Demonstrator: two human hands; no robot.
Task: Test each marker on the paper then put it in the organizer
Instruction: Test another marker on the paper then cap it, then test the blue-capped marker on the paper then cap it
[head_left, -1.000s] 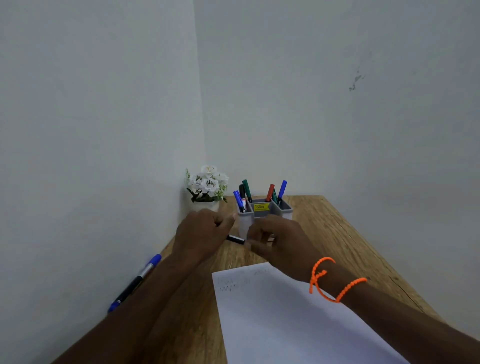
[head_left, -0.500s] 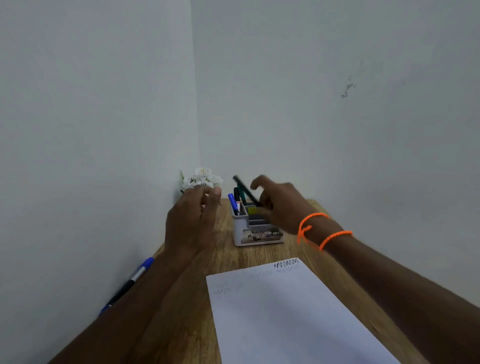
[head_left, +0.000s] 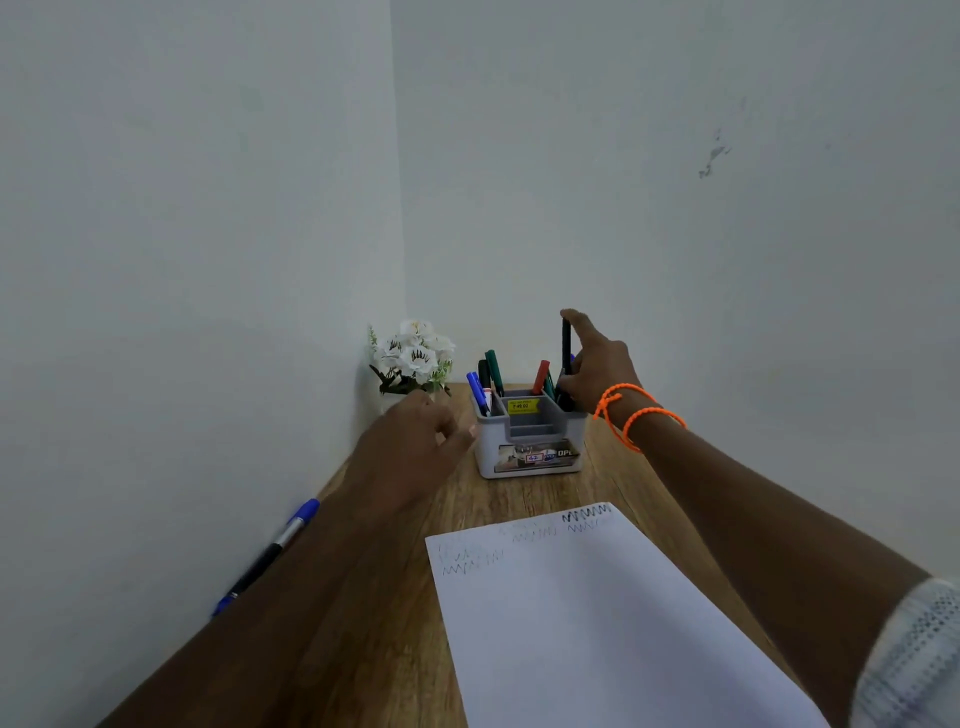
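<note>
A grey and white organizer stands at the back of the wooden table and holds several markers in blue, green, black and red. My right hand holds a dark marker upright over the organizer's right rear compartment, its lower end down among the markers there. My left hand hovers left of the organizer with loosely curled fingers and holds nothing. A white sheet of paper with zigzag test scribbles along its far edge lies in front. One blue marker lies along the left wall.
A small pot of white flowers stands in the back left corner, just behind my left hand. Walls close the table in on the left and at the back. Orange cords circle my right wrist.
My right hand has carried the dark marker from the table in front of the organizer up to its right rear compartment and turned it upright. My left hand has let go and drifted left.
</note>
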